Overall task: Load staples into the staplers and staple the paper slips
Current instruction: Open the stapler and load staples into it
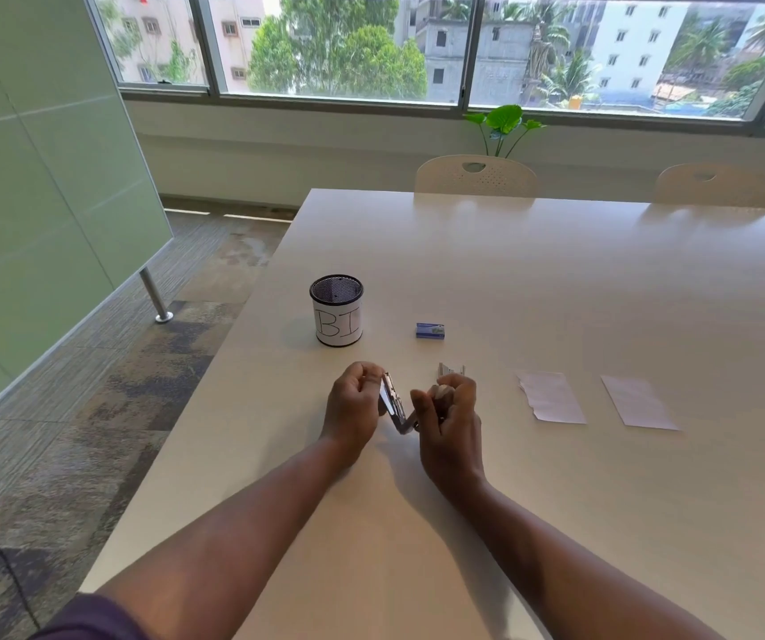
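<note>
1. The stapler [394, 404] is held above the desk [556, 279], just in front of the person, swung open into a V. The left hand [353, 401] has its grip clamped on the upper arm, fingers curled round it and tipping it back to the left. I judge this is to keep the channel exposed for loading.
2. The right hand [449, 408] has its grip clamped on the other half of the stapler, near the hinge. Fingers are curled over a pale part. Whether that hand also pinches staples I cannot tell; the fingers hide it.
3. A small metal piece [450, 370], perhaps a strip of staples or a second stapler, stands on the desk just beyond the right hand. It is too small to name for sure. Its spot close by suggests it is kept within easy reach.
4. The blue staple box [430, 330] lies farther back, between the hands and the cup [337, 310], apart from both. It looks closed.
5. Two paper slips [551, 397] [638, 401] lie flat to the right, side by side with a gap between them, well apart from the hands. They look unstapled, set out for the later step.
6. The cup, a mesh one with a white lettered label, stands upright to the left, likely for finished things.
7. Judgement: the loading step is under way; stapling is not yet begun.
</note>
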A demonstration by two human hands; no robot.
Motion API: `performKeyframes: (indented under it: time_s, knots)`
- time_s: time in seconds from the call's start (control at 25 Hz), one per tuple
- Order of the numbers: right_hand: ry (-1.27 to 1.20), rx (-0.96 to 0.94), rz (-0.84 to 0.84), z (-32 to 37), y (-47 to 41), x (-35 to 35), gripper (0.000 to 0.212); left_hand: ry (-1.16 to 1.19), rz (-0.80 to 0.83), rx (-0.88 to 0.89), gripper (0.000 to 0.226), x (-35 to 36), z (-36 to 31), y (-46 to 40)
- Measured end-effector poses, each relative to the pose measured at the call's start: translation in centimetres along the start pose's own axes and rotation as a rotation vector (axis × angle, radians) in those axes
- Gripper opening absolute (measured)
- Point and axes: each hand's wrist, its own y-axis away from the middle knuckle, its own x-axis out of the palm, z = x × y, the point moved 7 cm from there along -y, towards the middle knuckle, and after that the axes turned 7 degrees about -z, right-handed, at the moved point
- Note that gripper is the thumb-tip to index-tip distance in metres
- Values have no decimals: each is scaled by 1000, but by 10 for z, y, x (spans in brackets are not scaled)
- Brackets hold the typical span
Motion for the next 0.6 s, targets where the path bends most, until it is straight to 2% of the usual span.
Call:
performKeyframes:
  time_s: [0.16, 0.2, 0.36, 0.44, 0.6]
  knots:
    - [64, 36, -13, 0, 2, -3, 34, 199, -7, -227, 25, 4, 5, -16]
    - [108, 40, 0, 0, 4, -3, 35, 186, 5, -231, 27, 5, 5, -20]
    - [335, 59, 60, -4, 10, -4, 28, -230, 76, 13, 35, 8, 6, -45]
    - [404, -4, 108, -1, 13, -1, 20, -276, 103, 59, 39, 9, 5, -53]
    - [532, -64, 243, -2, 15, 11, 21, -296, 176, 114, 21, 18, -6, -55]
